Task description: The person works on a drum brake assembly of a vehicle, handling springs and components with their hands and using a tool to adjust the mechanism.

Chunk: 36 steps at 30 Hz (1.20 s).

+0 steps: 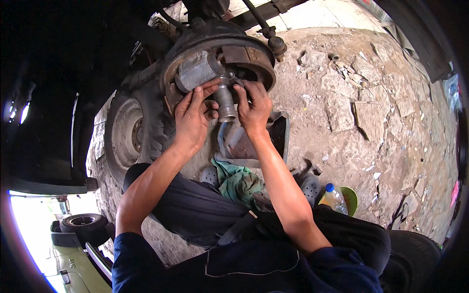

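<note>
In front of me a brake assembly sits on a vehicle axle, with a rusty round backing plate [172, 73] and a curved grey metal brake shoe [198, 72] on its left side. A stepped metal spindle [225, 103] sticks out toward me from the middle. My left hand [193, 117] is left of the spindle, fingers bent and closed together, fingertips at the shoe's lower edge. What they grip, if anything, is hidden. On the spindle's other side my right hand [255, 105] pinches at a small dark part near the spindle's base; its kind is too small to tell.
A cut-open container [281, 129] lies below the hub, beside a green rag [239, 183]. A blue-capped bottle [333, 198] stands by a green bowl [350, 199] near my right foot. Left is a wheel with a tyre [128, 129]. Broken stone slabs [369, 119] lie to the right.
</note>
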Each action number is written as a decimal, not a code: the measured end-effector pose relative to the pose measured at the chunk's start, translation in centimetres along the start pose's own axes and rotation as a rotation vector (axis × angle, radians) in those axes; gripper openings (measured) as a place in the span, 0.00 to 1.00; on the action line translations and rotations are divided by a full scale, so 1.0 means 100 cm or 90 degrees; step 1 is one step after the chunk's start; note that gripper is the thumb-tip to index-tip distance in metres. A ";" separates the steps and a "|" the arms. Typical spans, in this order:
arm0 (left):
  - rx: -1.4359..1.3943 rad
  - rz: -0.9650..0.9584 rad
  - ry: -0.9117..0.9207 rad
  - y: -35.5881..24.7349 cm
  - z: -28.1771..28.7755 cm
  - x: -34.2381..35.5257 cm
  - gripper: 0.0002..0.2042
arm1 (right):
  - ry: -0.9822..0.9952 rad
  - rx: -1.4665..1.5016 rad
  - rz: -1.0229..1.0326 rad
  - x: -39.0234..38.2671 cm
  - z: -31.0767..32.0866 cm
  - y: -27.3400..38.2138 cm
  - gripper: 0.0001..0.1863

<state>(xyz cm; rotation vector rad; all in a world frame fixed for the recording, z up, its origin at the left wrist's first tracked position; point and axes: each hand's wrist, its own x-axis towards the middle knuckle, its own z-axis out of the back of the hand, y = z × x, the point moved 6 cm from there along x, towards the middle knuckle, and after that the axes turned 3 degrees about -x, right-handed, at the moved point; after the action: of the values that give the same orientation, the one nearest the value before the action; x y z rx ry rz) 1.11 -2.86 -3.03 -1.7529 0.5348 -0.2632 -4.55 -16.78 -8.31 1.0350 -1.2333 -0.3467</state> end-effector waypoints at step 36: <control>0.710 -0.072 -0.092 0.099 -0.044 -0.029 0.23 | 0.275 0.188 -0.176 0.007 -0.006 -0.014 0.14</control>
<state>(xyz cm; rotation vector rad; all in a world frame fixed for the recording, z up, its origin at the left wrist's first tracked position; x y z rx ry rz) -5.45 -6.88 -11.14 -0.7021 0.1098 -0.4078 -3.38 -17.79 -8.98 1.4542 -0.7645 -0.1398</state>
